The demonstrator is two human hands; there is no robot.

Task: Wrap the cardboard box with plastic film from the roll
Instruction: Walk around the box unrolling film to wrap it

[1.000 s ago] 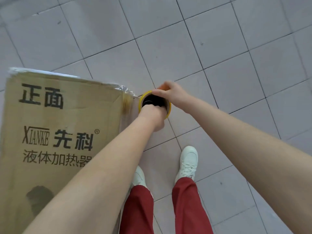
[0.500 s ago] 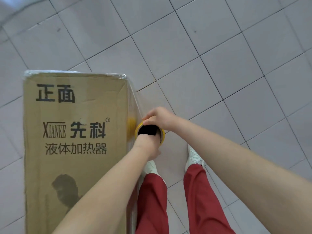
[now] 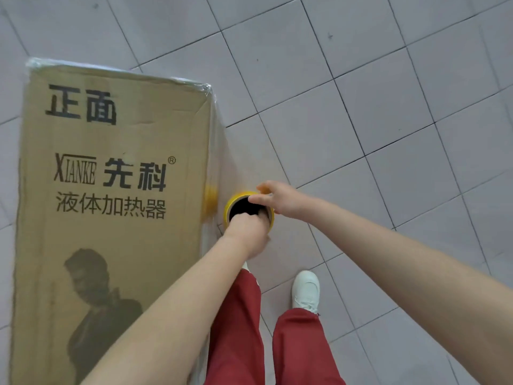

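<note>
A tall brown cardboard box (image 3: pixel 111 218) with black print stands on the floor at the left. Clear plastic film (image 3: pixel 215 151) clings to its right side and top edges. The film roll (image 3: pixel 236 200), with a yellow rim and a dark hollow core, stands upright just right of the box. My left hand (image 3: pixel 245 232) grips the roll's near rim with its fingers inside the core. My right hand (image 3: pixel 277 200) pinches the far rim, thumb over the opening. The roll's lower part is hidden below my hands.
Grey tiled floor (image 3: pixel 361 107) spreads to the right and behind the box. My legs in red trousers (image 3: pixel 299 351) and a white shoe (image 3: pixel 305 287) stand right of the box's near end.
The roll and both hands have come back along the box's right side, from its far corner towards me. Film now lies along that side. More of the box top shows.
</note>
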